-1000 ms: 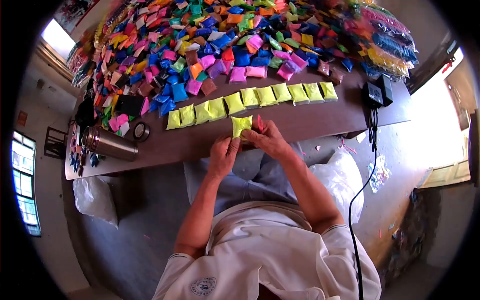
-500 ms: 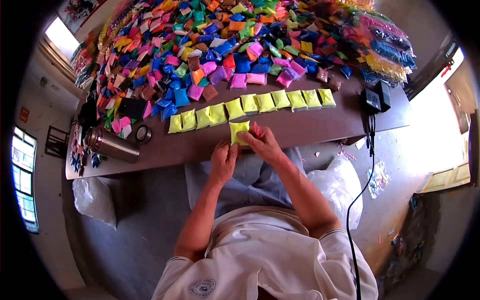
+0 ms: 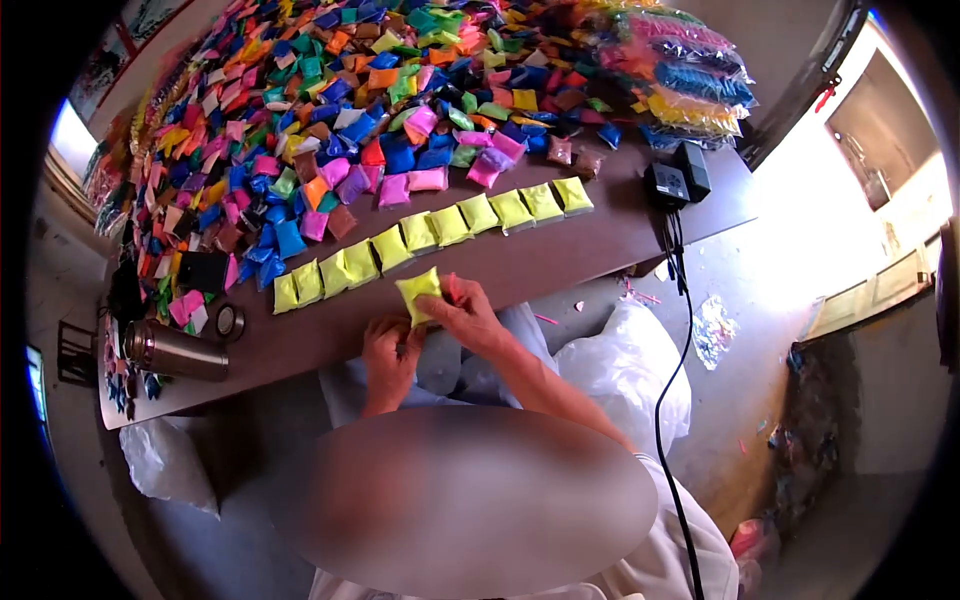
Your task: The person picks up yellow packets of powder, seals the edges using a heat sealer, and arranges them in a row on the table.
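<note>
A yellow packet is up near the table's front edge, pinched by my right hand, which also has something small and pink-red by its fingers. Just below the packet's lower end is my left hand, its fingers curled together; whether they grip anything is hidden. Beyond both hands, a slanting row of several yellow packets lies on the brown table.
Behind the row spreads a large heap of coloured packets. A steel flask lies at the left beside a round lid. Black boxes with cables stand at the right. White plastic bags rest below the table.
The view has turned and shifted, so the table appears more tilted. The left hand has come away from the yellow packet's lower edge, while the right hand still holds it.
</note>
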Demonstrator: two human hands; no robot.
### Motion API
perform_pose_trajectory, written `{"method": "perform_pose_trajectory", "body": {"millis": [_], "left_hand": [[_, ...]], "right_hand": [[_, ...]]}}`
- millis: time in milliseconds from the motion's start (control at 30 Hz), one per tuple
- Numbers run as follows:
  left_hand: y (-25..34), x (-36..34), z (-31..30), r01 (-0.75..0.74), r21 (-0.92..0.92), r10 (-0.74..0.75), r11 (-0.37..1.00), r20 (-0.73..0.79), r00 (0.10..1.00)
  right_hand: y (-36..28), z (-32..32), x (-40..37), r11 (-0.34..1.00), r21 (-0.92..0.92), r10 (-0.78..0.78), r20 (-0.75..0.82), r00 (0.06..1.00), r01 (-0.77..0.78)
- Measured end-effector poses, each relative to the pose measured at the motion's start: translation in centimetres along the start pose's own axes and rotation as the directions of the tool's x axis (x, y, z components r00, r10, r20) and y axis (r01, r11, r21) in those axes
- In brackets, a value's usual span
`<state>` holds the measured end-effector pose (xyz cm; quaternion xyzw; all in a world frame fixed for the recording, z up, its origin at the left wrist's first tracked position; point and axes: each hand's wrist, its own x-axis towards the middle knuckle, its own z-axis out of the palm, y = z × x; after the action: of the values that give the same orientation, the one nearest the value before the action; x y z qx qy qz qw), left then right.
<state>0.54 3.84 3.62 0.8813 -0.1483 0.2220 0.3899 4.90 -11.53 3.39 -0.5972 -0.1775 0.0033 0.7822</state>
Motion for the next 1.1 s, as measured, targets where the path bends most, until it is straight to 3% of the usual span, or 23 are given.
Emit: {"method": "perform_pose_trajectory", "body": {"millis": [33,100,167,233,367,400,467,600,667,733,800,933,1100], "left_hand": [[0.0,0.0,0.0,-0.002,-0.01,0.002,1.0,0.0,1.0],[0.3,0.2,-0.1,0.001,-0.023,-0.001,1.0,-0.004,1.0],[0.9,0.2,-0.3,-0.026,0.008,0.026,1.0,-0.012,1.0],[0.9,0.2,-0.1,-0.042,0.016,0.043,0.999,-0.034,0.998],[1.3,0.1,0.1,-0.054,0.046,0.056,0.998,-0.054,0.997],[1.3,0.1,0.2,-0.049,0.043,0.052,0.998,-0.058,0.997],[1.3,0.1,0.3,-0.068,0.08,0.074,0.995,-0.075,0.994],[0.9,-0.1,0.8,-0.088,0.101,0.097,0.991,-0.096,0.991],[1.1,0.0,0.7,-0.098,0.138,0.11,0.986,-0.083,0.99],[1.1,-0.1,0.8,-0.088,0.154,0.101,0.984,-0.078,0.992],[1.1,0.0,1.0,-0.082,0.168,0.096,0.982,-0.074,0.993],[0.7,-0.2,1.5,-0.091,0.229,0.108,0.969,-0.064,0.992],[0.4,-0.1,2.0,-0.147,0.259,0.172,0.955,-0.078,0.982]], "right_hand": [[-1.0,-0.1,-0.2,1.0,-0.006,0.001,0.0,1.0,-0.001],[-4.1,-1.1,-0.9,0.992,-0.016,0.114,-0.348,0.93,-0.127],[-3.6,-4.7,-0.8,0.977,-0.207,-0.064,-0.498,0.865,-0.046],[-4.2,-8.9,-0.3,0.86,-0.51,-0.362,-0.586,0.725,0.017],[-7.7,-15.2,0.8,0.668,-0.705,-0.534,-0.678,0.505,-0.239],[-8.1,-16.6,1.3,0.665,-0.708,-0.535,-0.674,0.51,-0.238],[-8.0,-19.4,2.2,0.47,-0.693,-0.505,-0.719,0.477,-0.547],[-6.4,-23.8,3.8,0.347,-0.705,-0.529,-0.692,0.492,-0.618],[-6.7,-23.9,4.4,0.252,-0.732,-0.381,-0.676,0.631,-0.633],[-6.5,-23.9,4.7,0.282,-0.721,-0.312,-0.693,0.65,-0.633],[-6.2,-24.0,4.5,0.41,-0.728,-0.285,-0.674,0.681,-0.549],[-5.4,-24.6,4.0,0.414,-0.788,-0.335,-0.598,0.728,-0.456],[-5.8,-23.9,4.7,0.301,-0.806,-0.321,-0.589,0.742,-0.51]]}}
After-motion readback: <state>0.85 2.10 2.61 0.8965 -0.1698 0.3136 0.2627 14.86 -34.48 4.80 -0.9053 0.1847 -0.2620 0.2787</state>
